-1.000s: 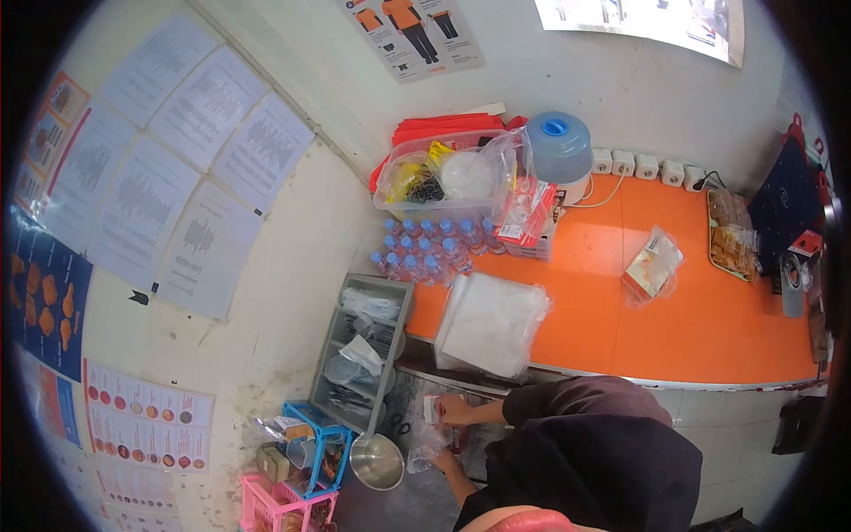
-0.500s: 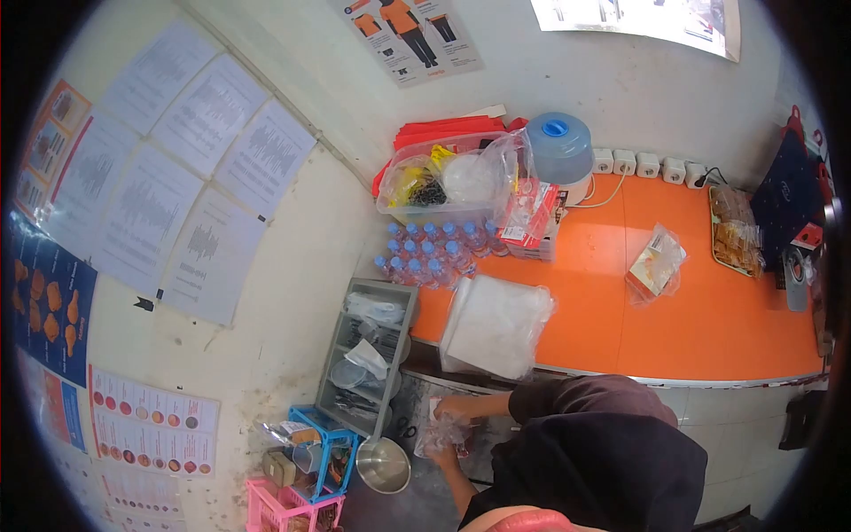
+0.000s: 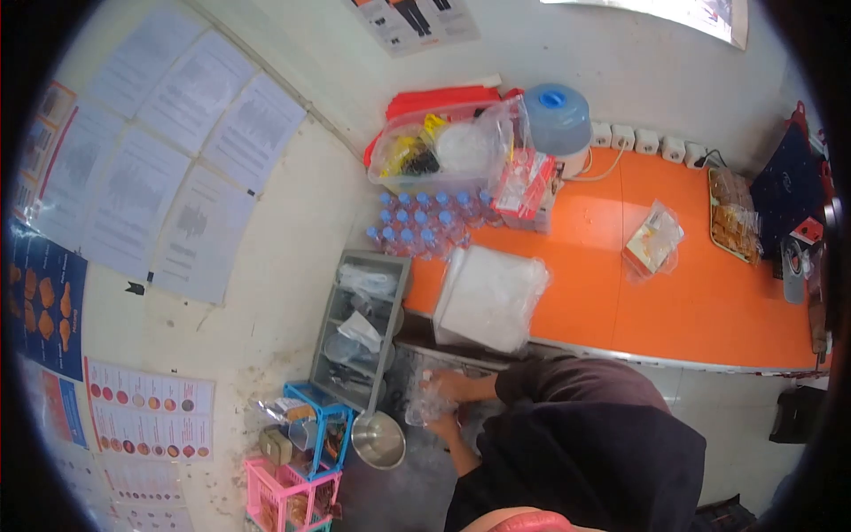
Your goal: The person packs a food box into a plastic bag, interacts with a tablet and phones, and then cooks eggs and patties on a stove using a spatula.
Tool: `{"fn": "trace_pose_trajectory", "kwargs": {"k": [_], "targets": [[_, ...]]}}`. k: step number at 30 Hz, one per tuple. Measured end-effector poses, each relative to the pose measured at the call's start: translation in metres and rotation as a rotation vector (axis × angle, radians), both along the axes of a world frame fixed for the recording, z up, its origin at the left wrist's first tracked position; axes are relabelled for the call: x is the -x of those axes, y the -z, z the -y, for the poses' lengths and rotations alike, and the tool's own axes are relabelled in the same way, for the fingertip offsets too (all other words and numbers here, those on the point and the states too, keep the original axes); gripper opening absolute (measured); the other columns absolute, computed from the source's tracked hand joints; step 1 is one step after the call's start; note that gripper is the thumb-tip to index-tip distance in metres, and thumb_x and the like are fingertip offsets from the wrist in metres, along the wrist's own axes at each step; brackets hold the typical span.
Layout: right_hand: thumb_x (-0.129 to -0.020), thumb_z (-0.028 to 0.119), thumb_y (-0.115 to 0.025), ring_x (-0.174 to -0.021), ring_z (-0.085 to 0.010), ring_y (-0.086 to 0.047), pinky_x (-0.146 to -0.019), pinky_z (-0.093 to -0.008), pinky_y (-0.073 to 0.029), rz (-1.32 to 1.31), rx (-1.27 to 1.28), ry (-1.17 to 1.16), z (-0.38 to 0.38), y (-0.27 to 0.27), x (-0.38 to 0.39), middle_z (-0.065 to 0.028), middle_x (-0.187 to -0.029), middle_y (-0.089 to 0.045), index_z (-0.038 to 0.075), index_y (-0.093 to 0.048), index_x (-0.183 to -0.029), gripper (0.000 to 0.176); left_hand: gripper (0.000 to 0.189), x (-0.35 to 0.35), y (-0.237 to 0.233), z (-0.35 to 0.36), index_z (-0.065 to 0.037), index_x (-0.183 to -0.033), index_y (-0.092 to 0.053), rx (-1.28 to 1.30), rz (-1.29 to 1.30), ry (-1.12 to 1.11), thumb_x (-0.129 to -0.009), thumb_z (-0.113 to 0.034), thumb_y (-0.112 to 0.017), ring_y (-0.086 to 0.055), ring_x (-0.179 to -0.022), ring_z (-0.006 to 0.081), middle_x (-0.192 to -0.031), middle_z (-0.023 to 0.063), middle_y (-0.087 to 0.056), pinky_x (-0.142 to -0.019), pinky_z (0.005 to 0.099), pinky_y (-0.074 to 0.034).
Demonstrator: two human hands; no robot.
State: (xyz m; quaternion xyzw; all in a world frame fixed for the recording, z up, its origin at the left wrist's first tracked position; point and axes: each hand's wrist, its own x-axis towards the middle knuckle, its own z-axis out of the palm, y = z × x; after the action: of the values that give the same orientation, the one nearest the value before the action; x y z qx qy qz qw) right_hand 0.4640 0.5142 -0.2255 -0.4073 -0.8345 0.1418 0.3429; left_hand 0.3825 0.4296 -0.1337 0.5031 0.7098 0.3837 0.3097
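The person's right hand (image 3: 454, 386) and left hand (image 3: 443, 428) are both up against a piece of clear, crumpled plastic (image 3: 424, 408), just beside the near end of the grey, compartmented plastic tray (image 3: 390, 332). It's blurred over there and the fingertips are lost behind the film, so I can't tell whether either hand is pinching it, nor what the film may contain. A dark brown sleeve (image 3: 576, 381) covers the right forearm, and black cloth (image 3: 585, 461) hides much of the rest. Inside the tray, a white crumpled sheet (image 3: 360, 331) partly covers what's below; the dark pieces blur together. A round, shiny metal bowl (image 3: 379, 439) sits at the tray's near end, close to a blue plastic basket (image 3: 330, 411) whose contents I can't sort out.
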Motion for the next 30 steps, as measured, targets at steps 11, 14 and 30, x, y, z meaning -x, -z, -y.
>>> {"fn": "trace_pose_trajectory", "kwargs": {"k": [11,14,30], "targets": [[-0.072,0.018,-0.057,-0.109,-0.0228,-0.042,-0.095,-0.0503,-0.030,0.142,0.226,-0.245,0.036,-0.130,-0.072,-0.0026,-0.105,-0.052,0.015,-0.059,-0.105,0.033,0.050,-0.022,-0.011,0.074,0.000,-0.129,-0.035,0.110,0.262,-0.331,-0.090,-0.028,-0.047,-0.044,-0.113,0.0336,-0.121,0.0175,-0.041,-0.093,0.0452,-0.038],[-0.076,0.017,-0.052,-0.105,-0.0268,-0.045,-0.095,-0.0461,-0.032,-0.093,0.095,-0.155,0.075,-0.143,-0.138,-0.0065,-0.105,-0.052,0.014,-0.057,-0.109,0.033,0.046,-0.068,-0.070,0.081,0.000,-0.127,-0.037,-0.051,0.317,-0.190,-0.091,-0.027,-0.046,-0.044,-0.111,0.0286,-0.120,0.0143,-0.041,-0.095,0.0413,-0.038],[-0.086,0.012,-0.047,-0.098,-0.0272,-0.045,-0.085,-0.0372,-0.036,-0.032,0.392,0.492,0.292,-0.124,-0.524,-0.0123,-0.108,-0.050,0.007,-0.056,-0.105,0.022,0.018,-0.229,-0.096,0.246,-0.004,-0.101,-0.055,0.011,0.361,0.456,-0.092,-0.018,-0.047,-0.056,-0.093,0.0265,-0.095,0.0131,-0.059,-0.082,0.0367,-0.044]]}}
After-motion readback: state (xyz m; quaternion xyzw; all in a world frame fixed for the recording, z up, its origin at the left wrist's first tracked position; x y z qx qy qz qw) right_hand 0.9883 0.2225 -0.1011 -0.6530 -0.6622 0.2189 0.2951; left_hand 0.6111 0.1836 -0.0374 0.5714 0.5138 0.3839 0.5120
